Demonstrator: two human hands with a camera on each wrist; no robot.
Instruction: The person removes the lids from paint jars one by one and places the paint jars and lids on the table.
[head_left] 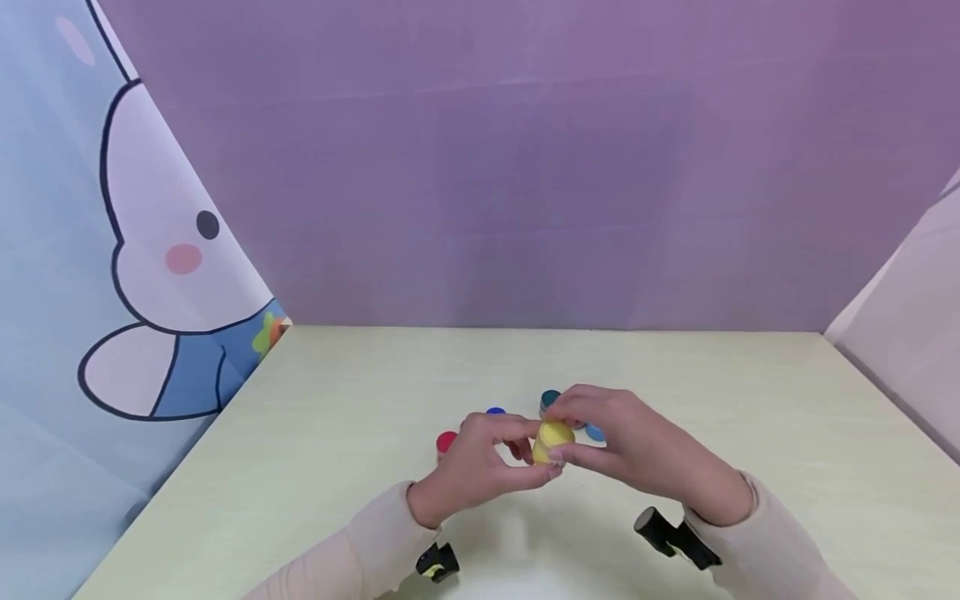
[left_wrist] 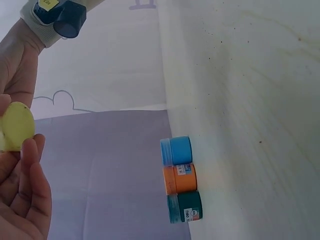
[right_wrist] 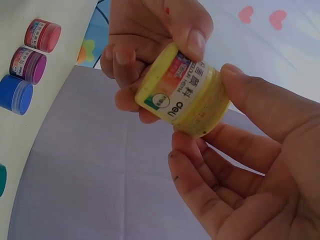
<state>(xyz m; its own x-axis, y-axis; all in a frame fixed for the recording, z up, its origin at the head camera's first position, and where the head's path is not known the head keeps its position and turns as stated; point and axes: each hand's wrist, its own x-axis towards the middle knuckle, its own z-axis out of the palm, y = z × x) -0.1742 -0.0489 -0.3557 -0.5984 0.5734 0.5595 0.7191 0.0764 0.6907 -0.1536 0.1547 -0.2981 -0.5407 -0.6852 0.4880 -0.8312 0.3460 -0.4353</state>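
A yellow paint jar (right_wrist: 187,95) with a printed label is held between both hands above the table. My left hand (head_left: 480,462) grips the labelled body with thumb and fingers. From the other side, my right hand (head_left: 633,437) pinches the jar around its lid end, thumb and fingertips at the rim. In the right wrist view the jar is tilted, its label facing the camera. The left wrist view shows only a round yellow end of it.
Beyond the hands on the table (head_left: 360,375), light blue (left_wrist: 178,150), orange (left_wrist: 180,178) and dark green (left_wrist: 186,207) jars stand in a row. Red (right_wrist: 43,35), purple (right_wrist: 28,65) and blue (right_wrist: 16,94) jars form another row. A purple cloth (head_left: 525,167) hangs behind.
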